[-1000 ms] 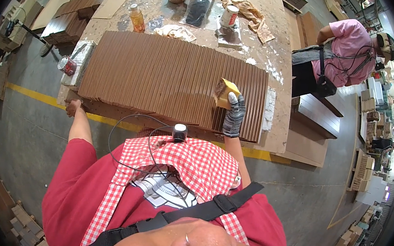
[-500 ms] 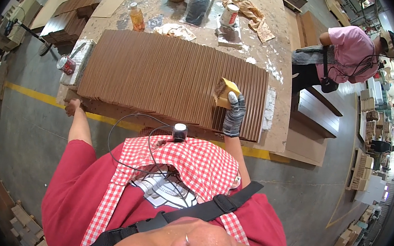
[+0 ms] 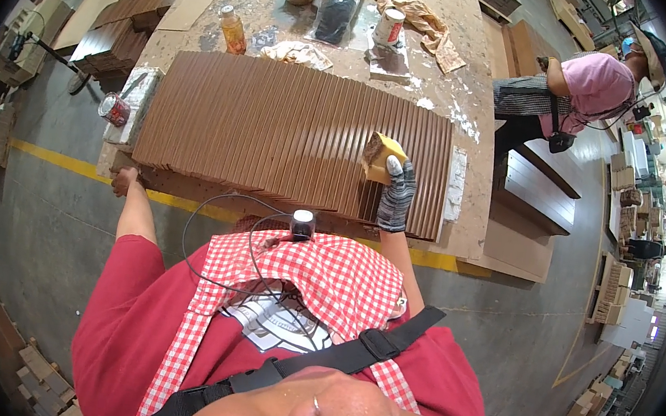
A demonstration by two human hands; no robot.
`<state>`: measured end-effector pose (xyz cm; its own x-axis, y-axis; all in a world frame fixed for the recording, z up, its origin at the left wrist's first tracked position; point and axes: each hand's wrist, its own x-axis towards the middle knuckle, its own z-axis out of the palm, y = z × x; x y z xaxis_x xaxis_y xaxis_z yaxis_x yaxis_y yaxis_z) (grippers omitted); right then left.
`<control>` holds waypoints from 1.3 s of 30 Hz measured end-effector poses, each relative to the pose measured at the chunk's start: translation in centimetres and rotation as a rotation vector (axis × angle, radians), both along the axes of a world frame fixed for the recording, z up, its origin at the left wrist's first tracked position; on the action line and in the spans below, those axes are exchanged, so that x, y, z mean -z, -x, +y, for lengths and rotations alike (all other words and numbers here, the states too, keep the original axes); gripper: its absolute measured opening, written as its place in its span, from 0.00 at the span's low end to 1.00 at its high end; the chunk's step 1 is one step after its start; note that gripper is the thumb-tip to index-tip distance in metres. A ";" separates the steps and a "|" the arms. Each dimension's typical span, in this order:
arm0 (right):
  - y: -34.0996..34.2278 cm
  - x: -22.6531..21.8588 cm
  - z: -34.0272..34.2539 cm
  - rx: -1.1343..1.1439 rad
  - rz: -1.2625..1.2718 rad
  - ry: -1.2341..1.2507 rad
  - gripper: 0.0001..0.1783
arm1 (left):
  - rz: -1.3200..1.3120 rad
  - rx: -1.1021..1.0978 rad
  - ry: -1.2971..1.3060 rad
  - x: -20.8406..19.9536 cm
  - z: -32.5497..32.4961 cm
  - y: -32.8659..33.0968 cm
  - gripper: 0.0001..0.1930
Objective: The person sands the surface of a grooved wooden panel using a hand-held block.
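Observation:
My right hand [image 3: 397, 194], in a grey striped glove with pale fingertips, is closed on a yellow sanding sponge [image 3: 389, 148] with a brown worn face. The sponge sits on the right part of a wide row of brown wooden slats [image 3: 276, 129], packed side by side on the worktable. My left hand [image 3: 123, 181] is bare and low at the table's near left corner. Its fingers are curled around the table edge [image 3: 114, 162].
White-stained blocks [image 3: 136, 90] show beside the slats, one carrying a red can [image 3: 114, 109]. Behind are an amber bottle [image 3: 232, 31], a white cup [image 3: 388, 27], rags [image 3: 429, 31] and a black bag [image 3: 334, 20]. A co-worker in pink [image 3: 597, 94] stands right, near stacked boards [image 3: 537, 193].
My hands and the sanding sponge have hardly moved. The co-worker at right has turned, and a forearm now shows in front of the body.

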<state>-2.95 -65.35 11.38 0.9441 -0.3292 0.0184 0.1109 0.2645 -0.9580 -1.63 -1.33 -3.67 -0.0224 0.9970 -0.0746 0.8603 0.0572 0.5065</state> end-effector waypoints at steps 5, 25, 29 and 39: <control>0.4 -0.3 -0.2 0.016 0.034 0.023 0.23 | 0.202 0.175 -0.021 0.5 -0.5 -0.2 0.28; 0.3 -1.5 0.0 0.017 0.018 0.013 0.21 | 0.194 0.232 -0.005 -0.7 -1.6 -0.1 0.28; 0.0 -0.7 -0.4 0.044 0.014 -0.119 0.19 | 0.106 0.194 -0.028 -0.8 -0.8 0.2 0.29; -0.8 -3.4 -2.0 0.129 -0.074 -0.442 0.34 | 0.331 0.284 0.089 1.7 0.9 -0.2 0.30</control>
<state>-2.19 -67.31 14.80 0.8965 -0.4350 -0.0844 0.2331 0.6249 -0.7451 -1.46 -0.41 -5.36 0.2144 0.9570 -0.1956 0.9631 -0.1738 0.2054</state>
